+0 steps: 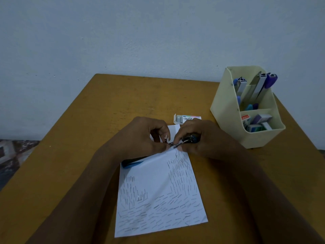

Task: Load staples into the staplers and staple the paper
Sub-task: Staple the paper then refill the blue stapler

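A white paper sheet (158,196) covered with many staples lies on the table in front of me. Over its far edge my right hand (198,138) grips an opened stapler (186,139), whose metal magazine points left. My left hand (142,136) pinches something small and metallic at the magazine's front end; I cannot tell whether it is a staple strip. The stapler's blue top arm (133,163) lies folded back under my left wrist. A small open staple box (186,118) sits just beyond my hands.
A cream desk organizer (228,113) stands at the table's right rear, holding several staplers (260,87) upright and several staple boxes (258,123) in its front bin. The brown table (88,138) meets a pale wall behind. Patterned floor shows at the left.
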Demonstrator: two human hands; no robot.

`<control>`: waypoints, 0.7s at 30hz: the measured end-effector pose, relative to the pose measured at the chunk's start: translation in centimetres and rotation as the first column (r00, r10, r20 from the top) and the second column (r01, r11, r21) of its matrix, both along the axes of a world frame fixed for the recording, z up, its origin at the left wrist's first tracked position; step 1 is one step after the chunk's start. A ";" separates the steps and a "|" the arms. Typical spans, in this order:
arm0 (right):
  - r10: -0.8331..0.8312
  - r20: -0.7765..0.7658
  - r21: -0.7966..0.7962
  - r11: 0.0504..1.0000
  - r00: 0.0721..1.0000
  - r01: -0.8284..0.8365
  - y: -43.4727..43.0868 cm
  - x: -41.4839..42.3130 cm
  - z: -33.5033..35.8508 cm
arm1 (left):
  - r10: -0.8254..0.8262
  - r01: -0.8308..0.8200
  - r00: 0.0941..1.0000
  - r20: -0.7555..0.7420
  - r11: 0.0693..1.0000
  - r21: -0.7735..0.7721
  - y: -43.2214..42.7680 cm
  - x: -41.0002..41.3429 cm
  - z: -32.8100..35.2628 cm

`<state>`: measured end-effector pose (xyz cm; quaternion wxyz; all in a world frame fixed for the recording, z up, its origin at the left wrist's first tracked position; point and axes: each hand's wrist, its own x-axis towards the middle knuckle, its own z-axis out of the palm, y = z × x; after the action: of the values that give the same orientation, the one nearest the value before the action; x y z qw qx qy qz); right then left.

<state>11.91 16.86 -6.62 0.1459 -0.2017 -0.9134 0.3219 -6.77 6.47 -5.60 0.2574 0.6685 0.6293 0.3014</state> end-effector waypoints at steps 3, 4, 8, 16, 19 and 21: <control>-0.027 -0.013 -0.013 1.000 1.000 0.027 0.0 0.1 -0.1 | -0.002 0.002 1.000 0.009 1.000 -0.002 0.0 0.0 0.0; -0.040 -0.009 -0.014 0.999 0.999 0.040 0.0 0.2 0.0 | -0.002 0.002 1.000 0.011 1.000 -0.003 0.0 0.0 0.0; -0.088 0.002 -0.007 0.996 0.996 0.088 0.2 0.5 -0.1 | -0.005 0.005 1.000 0.003 1.000 0.003 0.0 0.0 0.0; -0.164 0.021 -0.026 0.986 0.986 0.164 0.9 1.0 -0.1 | 0.000 0.000 1.000 -0.007 1.000 0.006 0.0 -0.1 -0.1; -0.173 0.012 0.000 0.985 0.985 0.173 0.8 0.9 0.0 | 0.002 -0.002 1.000 -0.019 1.000 0.007 0.0 0.0 -0.2; -0.168 0.020 0.029 0.985 0.986 0.167 0.9 0.9 0.0 | 0.002 -0.001 1.000 -0.031 1.000 0.014 0.1 0.1 -0.3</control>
<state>12.81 17.75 -6.60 0.1652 -0.2794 -0.8991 0.2936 -6.63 6.61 -5.93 0.2428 0.6744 0.6316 0.2955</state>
